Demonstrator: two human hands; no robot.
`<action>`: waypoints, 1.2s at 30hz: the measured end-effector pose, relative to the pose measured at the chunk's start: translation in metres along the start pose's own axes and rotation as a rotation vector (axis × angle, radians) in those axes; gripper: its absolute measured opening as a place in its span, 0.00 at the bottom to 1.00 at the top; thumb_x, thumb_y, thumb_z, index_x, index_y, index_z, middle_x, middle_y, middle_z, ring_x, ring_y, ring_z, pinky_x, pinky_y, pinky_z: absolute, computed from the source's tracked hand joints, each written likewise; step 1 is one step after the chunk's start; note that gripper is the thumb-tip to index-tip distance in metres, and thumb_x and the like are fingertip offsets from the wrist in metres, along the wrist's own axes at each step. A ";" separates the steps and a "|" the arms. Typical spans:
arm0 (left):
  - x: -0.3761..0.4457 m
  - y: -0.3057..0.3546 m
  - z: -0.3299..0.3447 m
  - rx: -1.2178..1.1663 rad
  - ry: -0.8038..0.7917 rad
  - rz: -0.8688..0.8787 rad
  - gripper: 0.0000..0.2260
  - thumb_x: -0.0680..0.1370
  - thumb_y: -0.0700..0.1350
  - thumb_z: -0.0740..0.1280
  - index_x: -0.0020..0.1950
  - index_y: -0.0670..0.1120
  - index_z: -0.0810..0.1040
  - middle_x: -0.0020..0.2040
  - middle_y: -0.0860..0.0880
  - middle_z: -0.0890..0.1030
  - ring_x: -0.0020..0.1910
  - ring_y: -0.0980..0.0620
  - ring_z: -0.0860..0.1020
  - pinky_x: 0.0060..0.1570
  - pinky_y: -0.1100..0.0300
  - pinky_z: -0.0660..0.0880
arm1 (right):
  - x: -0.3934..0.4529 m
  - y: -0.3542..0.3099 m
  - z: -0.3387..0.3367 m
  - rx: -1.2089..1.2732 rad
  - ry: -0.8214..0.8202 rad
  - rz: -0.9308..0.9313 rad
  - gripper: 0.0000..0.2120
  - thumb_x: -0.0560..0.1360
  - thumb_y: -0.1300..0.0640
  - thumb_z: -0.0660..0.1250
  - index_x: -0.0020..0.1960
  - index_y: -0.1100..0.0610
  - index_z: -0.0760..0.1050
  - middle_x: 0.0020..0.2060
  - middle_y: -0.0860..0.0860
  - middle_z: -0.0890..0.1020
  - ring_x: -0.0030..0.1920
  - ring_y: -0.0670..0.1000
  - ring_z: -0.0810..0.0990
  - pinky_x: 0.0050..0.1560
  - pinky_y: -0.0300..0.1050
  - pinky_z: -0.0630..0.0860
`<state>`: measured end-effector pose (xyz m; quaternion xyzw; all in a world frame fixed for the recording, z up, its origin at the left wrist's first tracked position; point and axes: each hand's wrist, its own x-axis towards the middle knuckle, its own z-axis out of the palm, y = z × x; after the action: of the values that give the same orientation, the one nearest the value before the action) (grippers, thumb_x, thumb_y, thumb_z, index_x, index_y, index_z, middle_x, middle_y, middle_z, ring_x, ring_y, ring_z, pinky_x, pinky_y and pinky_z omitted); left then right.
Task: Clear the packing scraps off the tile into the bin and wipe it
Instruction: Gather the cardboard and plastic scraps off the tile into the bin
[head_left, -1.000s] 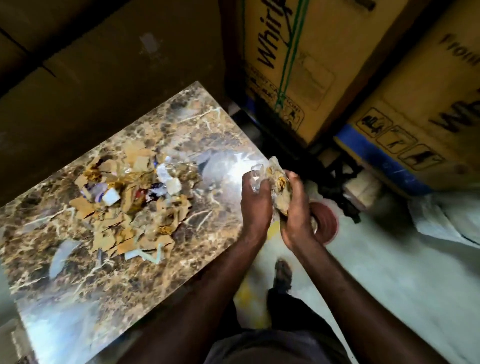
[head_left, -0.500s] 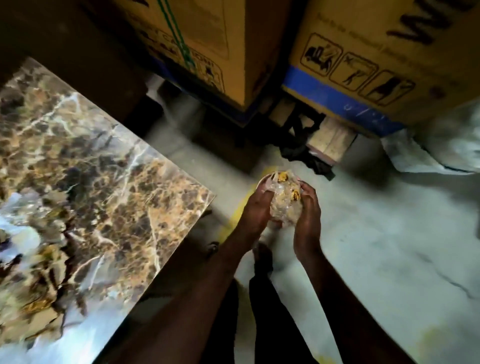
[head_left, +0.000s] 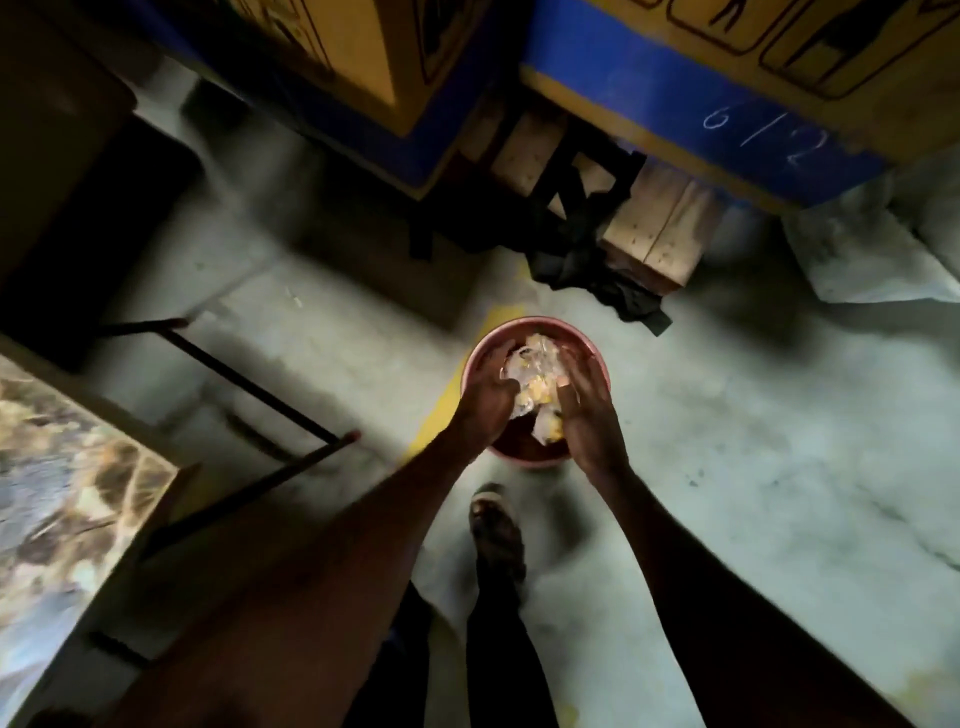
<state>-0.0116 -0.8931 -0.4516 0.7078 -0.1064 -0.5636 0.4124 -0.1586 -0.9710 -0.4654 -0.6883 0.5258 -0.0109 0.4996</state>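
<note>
A round red bin (head_left: 535, 327) stands on the floor ahead of my feet. Above its mouth, my left hand (head_left: 488, 397) and my right hand (head_left: 589, 410) cup a wad of clear plastic and yellowish packing scraps (head_left: 535, 387) between them. The fingers of both hands press against the wad, and a piece hangs below it toward the bin's inside. A corner of the brown marble tile (head_left: 67, 478) shows at the left edge, blurred; the scrap pile on it is out of view.
Big yellow cartons with blue bands (head_left: 691, 104) stand at the back on wooden blocks (head_left: 660, 234), with a black strap (head_left: 582, 249) lying across them. Black metal legs (head_left: 249, 389) hold up the tile on the left. My sandalled foot (head_left: 496, 530) is just behind the bin.
I turned away from the tile and carried the wad of scraps right and down. The bin has come into view and both hands now hold the wad over it.
</note>
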 end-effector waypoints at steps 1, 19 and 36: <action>0.007 -0.005 0.000 0.015 -0.025 -0.011 0.33 0.78 0.31 0.64 0.83 0.41 0.65 0.79 0.41 0.71 0.78 0.41 0.70 0.78 0.50 0.69 | 0.005 0.009 0.004 -0.016 -0.010 -0.016 0.29 0.84 0.39 0.49 0.83 0.43 0.65 0.84 0.44 0.60 0.84 0.48 0.57 0.83 0.57 0.60; -0.106 0.028 -0.012 0.373 0.156 0.288 0.23 0.81 0.44 0.63 0.76 0.40 0.76 0.74 0.40 0.79 0.74 0.47 0.76 0.79 0.65 0.62 | -0.077 -0.090 -0.009 -0.055 -0.014 -0.096 0.20 0.85 0.54 0.66 0.76 0.58 0.75 0.75 0.57 0.76 0.77 0.58 0.71 0.79 0.56 0.67; -0.439 0.241 -0.147 -0.121 0.457 0.448 0.13 0.84 0.38 0.65 0.61 0.53 0.84 0.49 0.51 0.88 0.47 0.51 0.88 0.43 0.58 0.81 | -0.304 -0.434 -0.051 0.382 -0.077 -0.287 0.08 0.86 0.53 0.65 0.60 0.49 0.83 0.51 0.47 0.88 0.52 0.44 0.86 0.55 0.46 0.82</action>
<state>0.0441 -0.7079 0.0336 0.7492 -0.1302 -0.2908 0.5807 -0.0129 -0.8051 0.0189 -0.6491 0.3915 -0.1549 0.6335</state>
